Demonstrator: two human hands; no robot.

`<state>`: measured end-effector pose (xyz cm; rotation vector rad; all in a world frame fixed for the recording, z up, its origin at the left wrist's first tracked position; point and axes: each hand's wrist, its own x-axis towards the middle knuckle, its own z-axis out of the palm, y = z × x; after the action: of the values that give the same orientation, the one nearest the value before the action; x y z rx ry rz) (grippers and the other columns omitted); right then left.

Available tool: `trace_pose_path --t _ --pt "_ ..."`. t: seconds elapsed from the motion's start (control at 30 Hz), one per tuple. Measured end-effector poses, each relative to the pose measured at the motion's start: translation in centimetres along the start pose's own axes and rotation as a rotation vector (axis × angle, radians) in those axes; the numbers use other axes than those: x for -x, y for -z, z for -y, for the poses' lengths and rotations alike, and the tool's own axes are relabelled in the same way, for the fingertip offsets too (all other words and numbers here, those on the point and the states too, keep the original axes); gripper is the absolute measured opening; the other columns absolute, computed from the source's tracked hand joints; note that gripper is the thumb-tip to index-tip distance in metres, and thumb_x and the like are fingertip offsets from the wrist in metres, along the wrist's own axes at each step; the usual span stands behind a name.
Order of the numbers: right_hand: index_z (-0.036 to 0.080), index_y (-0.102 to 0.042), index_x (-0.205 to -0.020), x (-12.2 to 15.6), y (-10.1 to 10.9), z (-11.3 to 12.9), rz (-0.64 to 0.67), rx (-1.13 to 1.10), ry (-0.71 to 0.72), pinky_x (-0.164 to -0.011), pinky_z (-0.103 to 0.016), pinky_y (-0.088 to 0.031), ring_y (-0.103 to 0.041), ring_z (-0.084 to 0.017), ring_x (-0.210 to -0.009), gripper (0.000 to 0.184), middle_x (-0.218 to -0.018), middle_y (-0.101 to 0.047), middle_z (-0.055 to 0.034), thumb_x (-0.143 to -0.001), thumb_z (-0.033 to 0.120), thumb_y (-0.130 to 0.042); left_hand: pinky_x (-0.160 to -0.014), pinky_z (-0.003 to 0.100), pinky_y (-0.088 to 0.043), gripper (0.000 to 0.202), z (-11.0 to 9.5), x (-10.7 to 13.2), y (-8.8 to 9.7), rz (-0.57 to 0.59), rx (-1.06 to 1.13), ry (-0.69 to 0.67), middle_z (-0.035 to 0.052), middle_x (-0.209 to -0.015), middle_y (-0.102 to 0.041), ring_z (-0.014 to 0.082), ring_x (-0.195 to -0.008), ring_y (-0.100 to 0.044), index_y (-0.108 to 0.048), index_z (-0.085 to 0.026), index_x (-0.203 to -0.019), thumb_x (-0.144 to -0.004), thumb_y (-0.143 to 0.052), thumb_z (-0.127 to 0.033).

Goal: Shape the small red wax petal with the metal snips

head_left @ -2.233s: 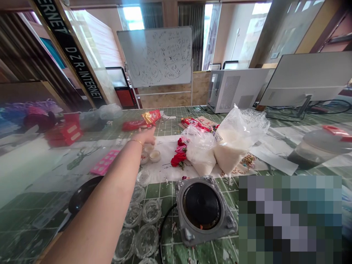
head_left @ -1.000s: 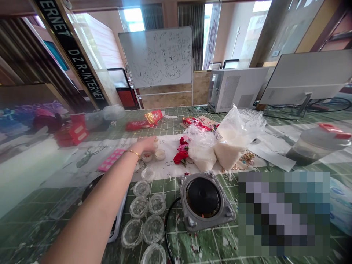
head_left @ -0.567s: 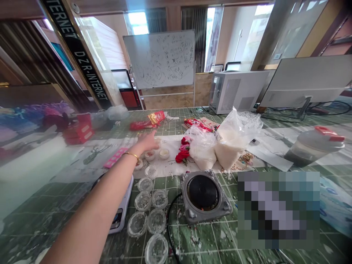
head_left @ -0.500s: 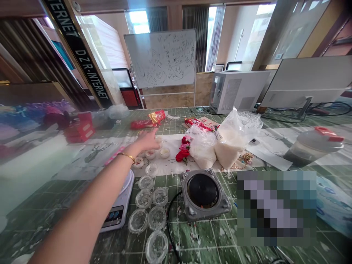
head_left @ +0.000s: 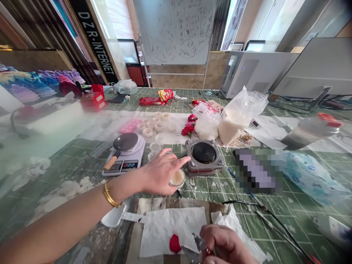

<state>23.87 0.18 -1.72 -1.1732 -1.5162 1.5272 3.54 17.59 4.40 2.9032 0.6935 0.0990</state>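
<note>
My left hand (head_left: pixel 161 172) reaches in from the left with a gold bangle on the wrist. Its thumb and fingers are closed round a small glass cup (head_left: pixel 177 178) of cream-coloured wax, index finger stretched out, just in front of the grey hot plate (head_left: pixel 204 153). My right hand (head_left: pixel 224 245) is at the bottom edge, closed on a small metal blade (head_left: pixel 195 242). The blade is beside a red petal (head_left: pixel 173 244) on a white paper sheet (head_left: pixel 167 229).
A kitchen scale (head_left: pixel 125 156) carrying a black pan stands left of the hot plate. Behind lie more small cups (head_left: pixel 155 124), red roses (head_left: pixel 189 127) and bags of white granules (head_left: pixel 233 117). A lidded jar (head_left: pixel 309 131) and a blue packet (head_left: pixel 310 176) are at the right.
My left hand has drawn back from the far cups to the near side of the hot plate, now holding a filled cup. The view has tipped down and my right hand has appeared.
</note>
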Motion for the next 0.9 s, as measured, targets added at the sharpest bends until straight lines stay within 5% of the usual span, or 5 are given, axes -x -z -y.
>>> trace_pose_path --t 0.17,0.47,0.6,0.9 --pt "0.018 -0.049 -0.070 1.0 -0.4 0.7 -0.003 -0.185 0.133 -0.056 -0.021 -0.034 -0.041 -0.009 -0.060 0.029 -0.065 -0.047 0.0016 -0.077 0.043 -0.061 -0.105 0.049 -0.012 0.082 -2.2 -0.4 -2.3 -0.030 -0.042 -0.012 0.0108 -0.106 -0.061 0.0267 -0.102 -0.051 -0.021 -0.012 -0.137 -0.065 -0.057 -0.029" --pt "0.020 -0.043 -0.073 0.4 -1.0 1.1 0.011 -0.420 0.157 -0.038 -0.016 -0.027 -0.034 -0.003 -0.042 0.025 -0.059 -0.040 0.0065 -0.079 0.037 -0.061 -0.096 0.041 -0.028 0.076 -1.0 5.8 0.2 -0.081 -0.176 0.320 0.0068 -0.090 -0.062 0.0263 -0.094 -0.054 -0.031 -0.015 -0.134 -0.064 -0.056 -0.031" --pt "0.020 -0.044 -0.073 0.7 -1.0 1.2 -0.007 -0.381 0.172 -0.039 -0.016 -0.030 -0.036 -0.003 -0.042 0.023 -0.058 -0.042 0.0060 -0.080 0.035 -0.061 -0.095 0.040 -0.028 0.076 -0.6 7.9 -1.3 -0.036 -0.231 0.387 0.0082 -0.088 -0.064 0.0269 -0.093 -0.055 -0.034 -0.012 -0.134 -0.064 -0.056 -0.031" --pt "0.020 -0.051 -0.070 2.4 -0.5 2.9 -0.097 -0.139 0.222 -0.046 -0.018 -0.034 -0.040 -0.007 -0.053 0.017 -0.063 -0.047 0.0020 -0.081 0.029 -0.060 -0.097 0.041 -0.025 0.080 -0.1 8.0 -3.5 -0.053 -0.226 0.395 0.0102 -0.092 -0.065 0.0277 -0.096 -0.054 -0.028 -0.011 -0.138 -0.067 -0.057 -0.035"
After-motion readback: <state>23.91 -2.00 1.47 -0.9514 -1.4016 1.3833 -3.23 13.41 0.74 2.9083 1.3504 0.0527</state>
